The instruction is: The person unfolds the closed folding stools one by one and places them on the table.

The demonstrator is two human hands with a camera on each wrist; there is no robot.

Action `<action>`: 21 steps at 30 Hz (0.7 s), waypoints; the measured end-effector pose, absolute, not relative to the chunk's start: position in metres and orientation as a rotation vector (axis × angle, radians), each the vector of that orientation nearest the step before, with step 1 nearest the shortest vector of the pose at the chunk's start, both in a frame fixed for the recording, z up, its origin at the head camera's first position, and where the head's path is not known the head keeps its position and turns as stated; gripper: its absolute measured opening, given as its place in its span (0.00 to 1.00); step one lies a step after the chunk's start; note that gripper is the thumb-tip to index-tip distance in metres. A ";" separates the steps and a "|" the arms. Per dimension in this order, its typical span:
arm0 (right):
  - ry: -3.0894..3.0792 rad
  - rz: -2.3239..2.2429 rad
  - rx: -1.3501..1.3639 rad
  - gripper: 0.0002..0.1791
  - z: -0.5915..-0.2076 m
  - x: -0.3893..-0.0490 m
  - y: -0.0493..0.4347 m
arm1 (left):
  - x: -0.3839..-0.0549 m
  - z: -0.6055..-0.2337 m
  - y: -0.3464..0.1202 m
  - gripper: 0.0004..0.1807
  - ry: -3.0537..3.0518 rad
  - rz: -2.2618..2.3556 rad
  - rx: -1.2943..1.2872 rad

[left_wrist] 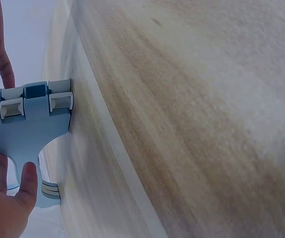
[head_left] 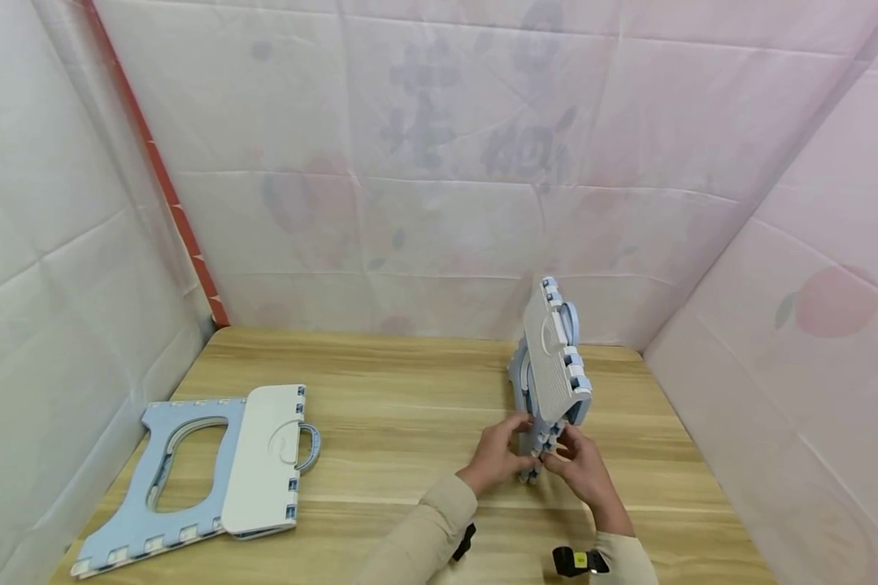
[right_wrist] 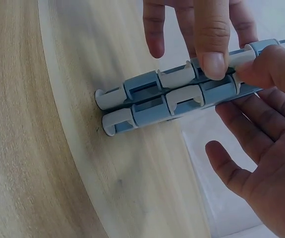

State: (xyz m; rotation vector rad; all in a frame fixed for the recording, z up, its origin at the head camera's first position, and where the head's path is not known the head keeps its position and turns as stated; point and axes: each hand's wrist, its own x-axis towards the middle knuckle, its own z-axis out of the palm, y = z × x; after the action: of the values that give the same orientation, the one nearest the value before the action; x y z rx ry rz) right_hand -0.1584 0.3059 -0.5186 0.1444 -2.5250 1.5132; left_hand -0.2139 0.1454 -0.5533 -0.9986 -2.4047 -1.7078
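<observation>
A blue and white folding stool (head_left: 554, 366) stands tilted on edge toward the right of the table, its ribbed white panel facing left and its handle loop on the right side. My left hand (head_left: 493, 455) grips the near end of the blue leg panels from the left. From the right, my right hand (head_left: 584, 470) holds the same end. In the right wrist view two hinged rows of the folding stool (right_wrist: 152, 101) lie side by side, and both thumbs are at the seam between them. The left wrist view shows the left hand (left_wrist: 8, 208) around the blue leg panel (left_wrist: 26, 126).
Another folding stool (head_left: 263, 471) lies flat at the left of the wood-grain table (head_left: 380, 406), handle pointing right. Pale printed sheeting (head_left: 439, 219) rises behind the table and on both sides. Dark straps hang at both wrists.
</observation>
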 end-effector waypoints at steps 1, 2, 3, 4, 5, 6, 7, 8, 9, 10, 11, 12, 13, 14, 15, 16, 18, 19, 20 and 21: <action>-2.533 1.499 0.135 0.27 -0.518 -0.158 0.306 | -0.214 -0.553 0.145 0.32 -2.407 -1.711 -1.000; -2.540 1.483 0.132 0.27 -0.517 -0.158 0.306 | -0.214 -0.553 0.145 0.32 -2.409 -1.714 -1.005; -2.542 1.474 0.130 0.28 -0.517 -0.158 0.306 | -0.214 -0.553 0.145 0.32 -2.411 -1.717 -1.009; -2.544 1.459 0.133 0.28 -0.516 -0.158 0.306 | -0.213 -0.553 0.145 0.32 -2.414 -1.718 -1.013; -2.547 1.455 0.121 0.27 -0.512 -0.156 0.305 | -0.213 -0.553 0.145 0.32 -2.415 -1.719 -1.016; -2.547 1.446 0.113 0.27 -0.508 -0.154 0.303 | -0.213 -0.553 0.145 0.32 -2.415 -1.718 -1.020; -2.545 1.440 0.109 0.27 -0.508 -0.154 0.303 | -0.212 -0.553 0.146 0.32 -2.420 -1.718 -1.021; -2.541 1.437 0.112 0.27 -0.509 -0.154 0.304 | -0.212 -0.554 0.146 0.32 -2.424 -1.717 -1.020; -2.538 1.436 0.111 0.27 -0.509 -0.154 0.304 | -0.212 -0.554 0.147 0.32 -2.427 -1.711 -1.018; -2.537 1.432 0.105 0.27 -0.509 -0.154 0.304 | -0.212 -0.555 0.147 0.32 -2.429 -1.705 -1.019; -2.539 1.420 0.096 0.27 -0.509 -0.153 0.304 | -0.212 -0.555 0.147 0.32 -2.430 -1.696 -1.020; -2.535 1.406 0.098 0.27 -0.513 -0.154 0.306 | -0.212 -0.556 0.147 0.32 -2.429 -1.688 -1.023; -2.531 1.398 0.096 0.27 -0.518 -0.155 0.309 | -0.212 -0.556 0.147 0.32 -2.428 -1.682 -1.027; -2.527 1.393 0.092 0.27 -0.518 -0.155 0.309 | -0.212 -0.556 0.147 0.32 -2.422 -1.679 -1.032; -2.524 1.388 0.090 0.27 -0.518 -0.154 0.309 | -0.212 -0.556 0.147 0.32 -2.420 -1.668 -1.035; -2.522 1.381 0.086 0.27 -0.518 -0.154 0.310 | -0.211 -0.556 0.147 0.32 -2.418 -1.663 -1.036; -2.519 1.372 0.068 0.27 -0.518 -0.153 0.311 | -0.211 -0.555 0.146 0.32 -2.416 -1.657 -1.034; -2.515 1.367 0.054 0.26 -0.518 -0.152 0.312 | -0.212 -0.555 0.146 0.32 -2.418 -1.656 -1.032; -2.512 1.363 0.036 0.26 -0.518 -0.152 0.314 | -0.212 -0.555 0.145 0.32 -2.422 -1.655 -1.031; -2.508 1.361 0.018 0.26 -0.518 -0.152 0.315 | -0.212 -0.555 0.145 0.32 -2.428 -1.650 -1.031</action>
State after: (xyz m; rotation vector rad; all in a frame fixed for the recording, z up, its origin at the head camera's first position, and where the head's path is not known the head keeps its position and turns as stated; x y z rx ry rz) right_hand -0.1515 0.3152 -0.5180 0.0180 -2.5083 1.3610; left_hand -0.2115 0.1451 -0.5549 -1.0305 -2.4280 -1.6502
